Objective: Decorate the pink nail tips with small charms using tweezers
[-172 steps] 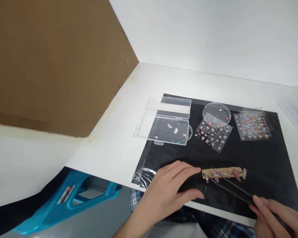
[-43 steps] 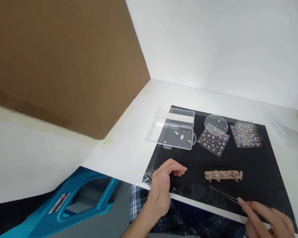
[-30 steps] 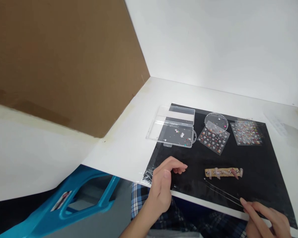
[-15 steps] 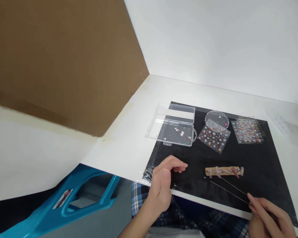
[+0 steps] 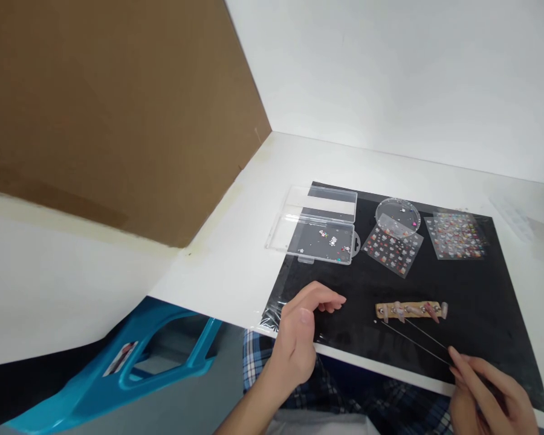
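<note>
Right hand (image 5: 485, 393) pinches tweezers (image 5: 417, 338) pointing at the nail strip (image 5: 410, 310); left hand (image 5: 301, 332), loosely curled, holds nothing. Beyond both: clear box (image 5: 320, 232), sticker sheets (image 5: 457, 237).

The right hand (image 5: 485, 399) pinches thin metal tweezers (image 5: 417, 339) at the lower right, their tips just beside a tan strip of small artificial nails (image 5: 410, 310) on the black mat (image 5: 480, 302). The left hand (image 5: 299, 338) rests loosely curled at the mat's near edge, holding nothing. Farther back lie an open clear plastic box (image 5: 317, 226), a round clear dish (image 5: 398, 212) and two sticker sheets (image 5: 457, 235), perhaps nail decals. The white table (image 5: 236, 260) carries all.
</note>
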A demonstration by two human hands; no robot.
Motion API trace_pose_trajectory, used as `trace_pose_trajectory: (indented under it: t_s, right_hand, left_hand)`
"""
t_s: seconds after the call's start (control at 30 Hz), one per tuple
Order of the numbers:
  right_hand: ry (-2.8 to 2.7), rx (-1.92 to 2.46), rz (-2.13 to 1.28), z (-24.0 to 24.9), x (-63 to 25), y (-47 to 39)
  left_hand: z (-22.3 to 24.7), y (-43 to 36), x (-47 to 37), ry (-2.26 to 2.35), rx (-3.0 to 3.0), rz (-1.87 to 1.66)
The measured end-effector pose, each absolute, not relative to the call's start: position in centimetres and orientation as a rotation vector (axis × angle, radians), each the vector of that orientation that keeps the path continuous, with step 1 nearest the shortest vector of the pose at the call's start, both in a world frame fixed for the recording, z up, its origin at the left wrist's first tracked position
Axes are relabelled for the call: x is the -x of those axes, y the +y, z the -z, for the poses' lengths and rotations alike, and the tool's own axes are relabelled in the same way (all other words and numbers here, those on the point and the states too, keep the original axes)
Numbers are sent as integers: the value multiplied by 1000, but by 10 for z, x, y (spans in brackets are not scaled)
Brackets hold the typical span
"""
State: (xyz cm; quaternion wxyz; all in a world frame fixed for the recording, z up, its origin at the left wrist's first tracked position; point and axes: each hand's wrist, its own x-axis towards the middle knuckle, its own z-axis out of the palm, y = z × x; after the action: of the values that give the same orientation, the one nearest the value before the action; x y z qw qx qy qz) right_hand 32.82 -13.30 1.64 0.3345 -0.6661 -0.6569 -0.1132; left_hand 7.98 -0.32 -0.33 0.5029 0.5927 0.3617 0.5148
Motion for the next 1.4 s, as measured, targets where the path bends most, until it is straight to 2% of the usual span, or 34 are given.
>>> trace_pose_trajectory:
  t_s: [0.2, 0.63, 1.4]
  right_hand:
    - [-1767, 1667, 376, -12, -333, -130]
    - [-1758, 1745, 226, -23, -330, -131]
    - [-1831, 1764, 199, -24, -338, -133]
  left_hand:
    - [3, -3, -79, 873, -1442, -1225]
    - [0, -3, -79, 866, -1492, -1189]
    - [-1, -2, -78, 857, -1519, -1173]
